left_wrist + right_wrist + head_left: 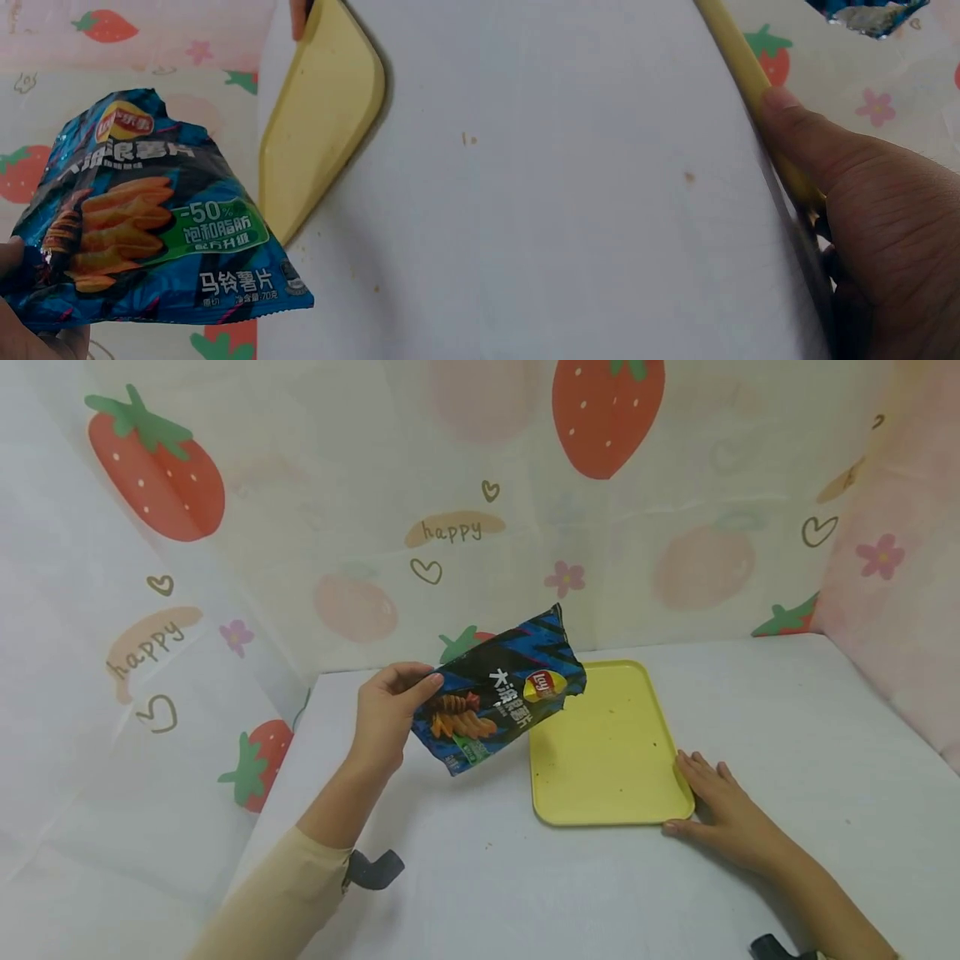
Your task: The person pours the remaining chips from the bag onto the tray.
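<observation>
My left hand [386, 706] pinches a blue-and-black bag of potato chips [517, 681] by its left edge, thumb in front. The bag hangs tilted in the air, its printed front facing me, and overlaps the left side of a yellow tray [600, 777]. At its far end the edge is jagged, and silvery lining [866, 19] shows in the right wrist view. Beside the tray's near right corner lies my right hand [723, 818], fingers extended along the side and thumb at the front edge. The right wrist view shows that thumb [802, 127] against the rim.
Small brown crumbs [655, 744] dot the tray, and a few more crumbs [377, 289] lie on the white table [465, 893]. Behind the table rises a cloth backdrop [360, 485] printed with strawberries, hearts and flowers, continuing along both sides.
</observation>
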Tool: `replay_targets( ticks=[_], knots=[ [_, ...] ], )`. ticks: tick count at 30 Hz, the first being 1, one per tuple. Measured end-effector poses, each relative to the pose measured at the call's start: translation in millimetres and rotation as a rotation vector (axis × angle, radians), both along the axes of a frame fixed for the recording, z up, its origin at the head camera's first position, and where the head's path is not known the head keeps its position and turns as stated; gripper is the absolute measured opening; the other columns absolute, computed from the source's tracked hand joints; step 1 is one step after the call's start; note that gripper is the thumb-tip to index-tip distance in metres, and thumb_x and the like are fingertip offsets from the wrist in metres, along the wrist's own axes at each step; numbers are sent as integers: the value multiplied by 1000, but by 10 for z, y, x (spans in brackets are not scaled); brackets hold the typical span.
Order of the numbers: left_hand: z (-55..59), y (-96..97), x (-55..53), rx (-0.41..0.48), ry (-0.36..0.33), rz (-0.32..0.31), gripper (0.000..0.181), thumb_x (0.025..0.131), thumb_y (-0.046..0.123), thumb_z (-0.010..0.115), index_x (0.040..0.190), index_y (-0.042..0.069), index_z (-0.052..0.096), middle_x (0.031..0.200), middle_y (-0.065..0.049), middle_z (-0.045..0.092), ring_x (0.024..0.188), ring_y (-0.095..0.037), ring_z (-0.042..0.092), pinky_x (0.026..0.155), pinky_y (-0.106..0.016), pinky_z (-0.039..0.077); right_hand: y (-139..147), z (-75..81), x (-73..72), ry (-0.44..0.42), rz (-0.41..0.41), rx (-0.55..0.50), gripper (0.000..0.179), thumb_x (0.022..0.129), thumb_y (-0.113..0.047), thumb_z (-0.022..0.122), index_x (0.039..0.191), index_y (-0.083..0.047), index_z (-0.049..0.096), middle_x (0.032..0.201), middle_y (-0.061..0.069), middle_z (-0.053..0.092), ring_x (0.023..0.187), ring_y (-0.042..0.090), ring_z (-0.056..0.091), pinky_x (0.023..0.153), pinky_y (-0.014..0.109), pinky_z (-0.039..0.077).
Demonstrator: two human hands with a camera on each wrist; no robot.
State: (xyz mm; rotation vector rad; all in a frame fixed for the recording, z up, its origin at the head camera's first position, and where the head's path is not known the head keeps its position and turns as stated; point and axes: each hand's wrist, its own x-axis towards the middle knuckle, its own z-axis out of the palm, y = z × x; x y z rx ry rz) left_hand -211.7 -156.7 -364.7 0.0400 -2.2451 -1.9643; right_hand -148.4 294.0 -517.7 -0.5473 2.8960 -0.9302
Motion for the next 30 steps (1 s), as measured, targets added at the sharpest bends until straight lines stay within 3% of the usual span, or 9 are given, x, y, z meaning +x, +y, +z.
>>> replay_targets(
  ticks=[5,11,15,20,25,30],
  knots=[
    [37,81,-45,89,-27,19,29,90,32,81,111,14,72,109,-1,65,107,-20,59,99,-34,49,7,-10,2,4,2,-8,108,86,-59,75,161,-1,24,166,23,24,155,43,16,127,37,-9],
    [66,172,-85,163,-50,-13,20,94,21,76,112,12,72,114,0,64,113,-19,57,106,-36,44,11,-38,-3,28,1,-7,107,86,-59,75,161,-2,24,166,22,26,155,41,17,126,32,-10],
    [88,222,-92,146,-64,-37,21,96,19,73,116,10,73,119,-3,63,116,-21,56,107,-37,44,7,-45,-12,20,-3,8,109,85,-62,74,162,-2,24,167,21,25,156,39,16,126,30,-10],
    [106,237,-125,114,-84,-50,31,94,31,77,118,12,74,128,-5,61,124,-23,53,110,-41,43,-22,-52,-24,-2,-8,13,110,85,-64,73,162,-3,24,167,20,23,157,38,14,126,33,-10],
    [98,252,-147,77,-137,-72,32,92,38,78,116,17,75,125,-4,62,119,-23,56,104,-41,49,-19,-75,18,-15,1,-16,108,86,-62,74,161,-2,25,167,22,23,156,40,13,126,35,-11],
    [163,305,-186,66,-78,-98,33,90,40,78,111,15,71,118,-5,61,110,-23,57,96,-38,50,4,-53,-6,15,13,-13,106,87,-60,74,161,-1,26,166,23,25,156,40,14,126,34,-11]
  ],
)
